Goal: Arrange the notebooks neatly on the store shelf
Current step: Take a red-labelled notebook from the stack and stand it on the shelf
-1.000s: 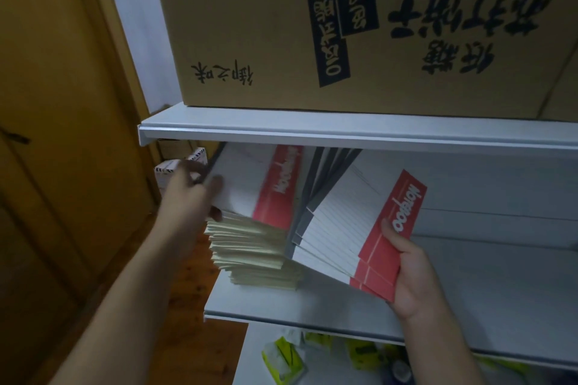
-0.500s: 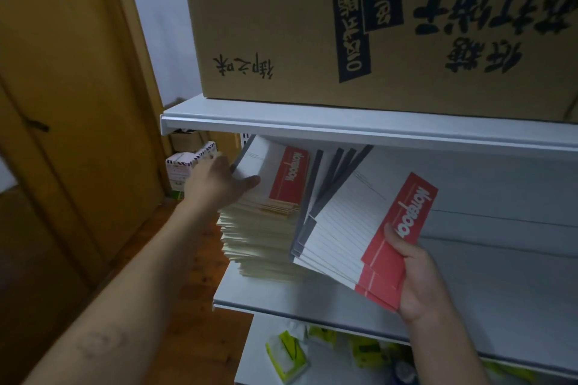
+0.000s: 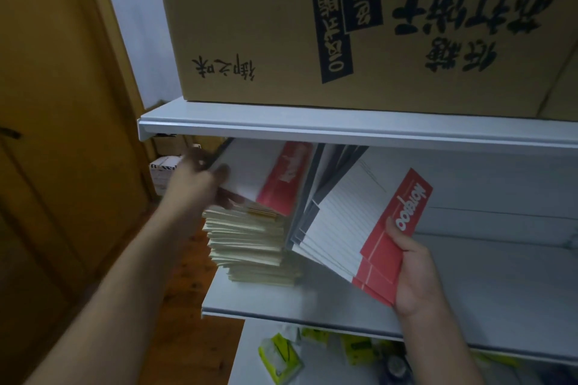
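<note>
Head view: your left hand [image 3: 200, 184] is at the left end of the middle shelf [image 3: 312, 306], motion-blurred. The thumb lies on the cover of the top notebook [image 3: 259, 172] and the fingers curl under its left edge, so it's grasping that one. The top notebook is tilted, left edge raised off the stack [image 3: 250, 244], with its red band on the right side. The stack sits at the shelf's left front corner, cream page edges facing you. It's uneven: several notebooks stick out past the ones below.

Your right hand [image 3: 413, 269] is clamped on a fanned bundle [image 3: 344, 228] of notebooks. The thumb is on the red band of the front cover, palm and fingers behind the lower right corner. The front cover is white and lined, with white lettering on the red band; grey covers show behind it. The bundle leans up and left, its far edges just beside the stack and under the upper shelf [image 3: 344, 131]. Can't tell if bundle and stack touch.

A cardboard box [image 3: 266, 34] with dark printed characters sits on the upper shelf. There's a wooden door [image 3: 62, 103] to the left and wood floor [image 3: 187, 306] below your left forearm. A small striped box [image 3: 162, 166] sits behind the left hand, partly hidden. Yellow packets [image 3: 278, 353] lie on the shelf below, blurred.
</note>
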`<state>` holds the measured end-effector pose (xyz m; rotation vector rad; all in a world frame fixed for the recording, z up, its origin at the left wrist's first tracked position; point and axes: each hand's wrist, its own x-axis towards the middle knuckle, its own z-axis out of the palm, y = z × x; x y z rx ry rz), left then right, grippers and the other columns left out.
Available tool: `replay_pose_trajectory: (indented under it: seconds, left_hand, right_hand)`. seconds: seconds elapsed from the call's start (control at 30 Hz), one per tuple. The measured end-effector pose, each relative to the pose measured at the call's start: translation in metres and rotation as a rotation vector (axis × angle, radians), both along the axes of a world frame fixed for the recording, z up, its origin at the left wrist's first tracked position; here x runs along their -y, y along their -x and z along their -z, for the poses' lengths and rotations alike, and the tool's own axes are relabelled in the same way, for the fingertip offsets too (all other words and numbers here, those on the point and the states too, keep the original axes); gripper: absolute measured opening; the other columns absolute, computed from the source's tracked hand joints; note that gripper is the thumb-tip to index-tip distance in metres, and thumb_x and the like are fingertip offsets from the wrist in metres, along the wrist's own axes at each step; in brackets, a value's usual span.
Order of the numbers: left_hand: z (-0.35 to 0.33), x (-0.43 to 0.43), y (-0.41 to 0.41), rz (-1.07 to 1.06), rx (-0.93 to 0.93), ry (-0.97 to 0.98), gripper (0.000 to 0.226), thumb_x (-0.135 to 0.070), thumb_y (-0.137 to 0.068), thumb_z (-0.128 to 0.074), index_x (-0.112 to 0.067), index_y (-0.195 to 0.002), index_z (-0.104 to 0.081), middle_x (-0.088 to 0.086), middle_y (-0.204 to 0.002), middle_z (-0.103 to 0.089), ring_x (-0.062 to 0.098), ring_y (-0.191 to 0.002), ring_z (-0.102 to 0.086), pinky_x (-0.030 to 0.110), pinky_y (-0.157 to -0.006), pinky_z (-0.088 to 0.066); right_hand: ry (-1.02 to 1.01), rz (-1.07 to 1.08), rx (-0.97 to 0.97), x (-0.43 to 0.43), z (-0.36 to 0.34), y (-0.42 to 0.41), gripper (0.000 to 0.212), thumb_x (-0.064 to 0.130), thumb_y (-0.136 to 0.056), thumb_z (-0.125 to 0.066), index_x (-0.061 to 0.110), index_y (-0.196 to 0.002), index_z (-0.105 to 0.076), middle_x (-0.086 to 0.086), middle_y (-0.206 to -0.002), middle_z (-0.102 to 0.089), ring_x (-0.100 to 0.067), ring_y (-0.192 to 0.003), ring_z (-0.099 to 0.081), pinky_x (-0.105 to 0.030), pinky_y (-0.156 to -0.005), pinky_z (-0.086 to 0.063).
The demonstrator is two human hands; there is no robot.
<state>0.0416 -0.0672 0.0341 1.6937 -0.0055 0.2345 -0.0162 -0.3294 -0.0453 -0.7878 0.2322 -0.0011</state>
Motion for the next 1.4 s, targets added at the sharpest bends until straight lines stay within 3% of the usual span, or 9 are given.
replay_pose_trajectory:
  seconds: [0.17, 0.33, 0.4, 0.57, 0.83, 1.1, 1.23, 1.3, 1.4]
  left_hand:
    - [0.022, 0.048, 0.044, 0.229, -0.081, -0.014, 0.017, -0.026, -0.1, -0.043, -0.017, -0.111, -0.051, 0.002, -0.092, -0.061, 0.005, -0.059, -0.063, 0.021, -0.053, -0.05]
    - [0.027, 0.008, -0.012, -0.276, 0.263, -0.829, 0.052, -0.065, -0.088, -0.045, -0.018, -0.099, -0.065, -0.001, -0.1, -0.067, 0.019, -0.098, -0.061, 0.034, -0.074, -0.055]
    - [0.027, -0.011, -0.04, -0.362, 0.092, -1.006, 0.059, -0.067, -0.078, -0.058, -0.017, -0.108, -0.06, 0.006, -0.115, -0.06, 0.027, -0.109, -0.054, 0.043, -0.085, -0.053]
    - [0.018, -0.027, -0.066, -0.121, -0.166, -0.731, 0.031, -0.035, -0.081, -0.073, -0.012, -0.097, -0.059, -0.001, -0.08, -0.057, 0.014, -0.074, -0.059, 0.037, -0.074, -0.059]
    - [-0.001, -0.04, -0.055, -0.306, 0.018, -0.542, 0.041, -0.006, -0.093, -0.05, -0.011, -0.132, -0.041, 0.002, -0.112, -0.052, 0.024, -0.091, -0.057, 0.041, -0.074, -0.057]
    - [0.02, 0.023, 0.027, 0.087, -0.045, 0.143, 0.018, -0.007, -0.094, -0.052, -0.018, -0.107, -0.049, 0.009, -0.104, -0.055, 0.029, -0.085, -0.063, 0.037, -0.065, -0.059]
    - [0.06, 0.041, 0.044, 0.16, -0.119, 0.118, 0.015, -0.02, -0.096, -0.05, -0.014, -0.11, -0.05, 0.014, -0.097, -0.06, 0.026, -0.08, -0.06, 0.032, -0.064, -0.05]
    - [0.077, 0.044, 0.046, 0.206, -0.174, 0.09, 0.048, -0.054, -0.09, -0.05, -0.016, -0.12, -0.051, 0.013, -0.113, -0.061, 0.025, -0.097, -0.06, 0.036, -0.078, -0.051]
    - [0.086, 0.048, 0.045, 0.315, -0.206, -0.025, 0.066, -0.077, -0.076, -0.041, -0.034, -0.125, -0.049, -0.017, -0.122, -0.056, 0.008, -0.116, -0.051, 0.034, -0.097, -0.043]
  right_hand:
    - [0.026, -0.036, 0.027, -0.007, -0.004, -0.007, 0.022, 0.027, -0.085, -0.06, 0.013, -0.101, -0.065, -0.006, -0.081, -0.075, -0.023, -0.071, -0.073, -0.043, -0.069, -0.06]
    - [0.107, 0.018, -0.013, -0.002, 0.004, -0.008, 0.029, 0.028, -0.082, -0.063, 0.013, -0.108, -0.063, -0.007, -0.085, -0.075, -0.027, -0.074, -0.073, -0.043, -0.058, -0.058]
    - [0.106, 0.01, -0.012, 0.001, 0.006, -0.006, 0.02, 0.027, -0.088, -0.06, 0.014, -0.103, -0.063, -0.006, -0.08, -0.075, -0.025, -0.071, -0.073, -0.041, -0.056, -0.058]
    - [0.139, 0.031, -0.009, 0.002, 0.003, -0.001, 0.031, 0.028, -0.076, -0.067, 0.014, -0.103, -0.064, -0.004, -0.077, -0.074, -0.024, -0.071, -0.071, -0.044, -0.073, -0.054]
    - [0.099, 0.033, -0.022, 0.004, 0.003, 0.0, 0.019, 0.026, -0.089, -0.06, 0.014, -0.103, -0.063, -0.003, -0.074, -0.075, -0.021, -0.065, -0.073, -0.038, -0.063, -0.055]
    - [0.049, -0.036, -0.019, -0.015, -0.005, -0.011, 0.026, 0.026, -0.076, -0.066, 0.013, -0.098, -0.065, -0.006, -0.079, -0.075, -0.023, -0.069, -0.073, -0.045, -0.074, -0.056]
    - [0.129, -0.076, 0.001, -0.012, -0.001, -0.009, 0.027, 0.02, -0.082, -0.065, 0.01, -0.108, -0.066, -0.01, -0.09, -0.074, -0.025, -0.077, -0.072, -0.043, -0.073, -0.059]
    - [0.252, -0.03, 0.006, -0.007, 0.005, -0.007, 0.027, 0.013, -0.085, -0.065, 0.011, -0.112, -0.063, -0.01, -0.093, -0.072, -0.025, -0.077, -0.071, -0.04, -0.066, -0.06]
    - [0.443, 0.07, 0.038, 0.002, 0.016, 0.001, 0.023, 0.006, -0.088, -0.063, 0.011, -0.11, -0.063, -0.008, -0.094, -0.073, -0.026, -0.081, -0.071, -0.039, -0.067, -0.058]
